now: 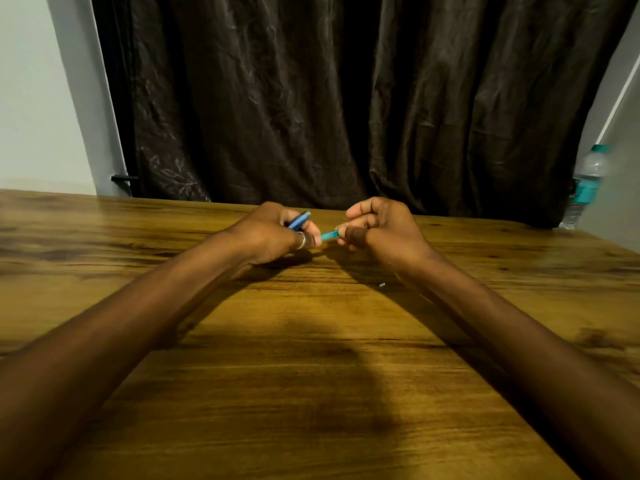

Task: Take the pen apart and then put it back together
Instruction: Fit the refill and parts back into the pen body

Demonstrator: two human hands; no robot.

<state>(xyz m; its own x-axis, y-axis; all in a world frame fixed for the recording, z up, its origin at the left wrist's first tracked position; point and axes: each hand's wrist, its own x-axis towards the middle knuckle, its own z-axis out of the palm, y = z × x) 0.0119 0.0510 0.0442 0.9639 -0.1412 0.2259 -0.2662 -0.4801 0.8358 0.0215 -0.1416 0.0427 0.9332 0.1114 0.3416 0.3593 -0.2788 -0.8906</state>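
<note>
Both hands hover just above the far part of the wooden table (pixel 311 341). My left hand (pixel 273 237), with a silver ring on one finger, is closed around a dark blue pen piece (pixel 299 220) that sticks out up and to the right. My right hand (pixel 384 230) pinches a light blue pen barrel (pixel 329 234), whose free end points left and touches the fingertips of my left hand. Most of both pen pieces is hidden inside the fists. A tiny silvery part (pixel 382 285) lies on the table beside my right wrist.
A dark curtain (pixel 346 98) hangs right behind the table's far edge. A clear water bottle (pixel 587 185) with a teal cap and label stands at the far right corner. A pale wall is at the left.
</note>
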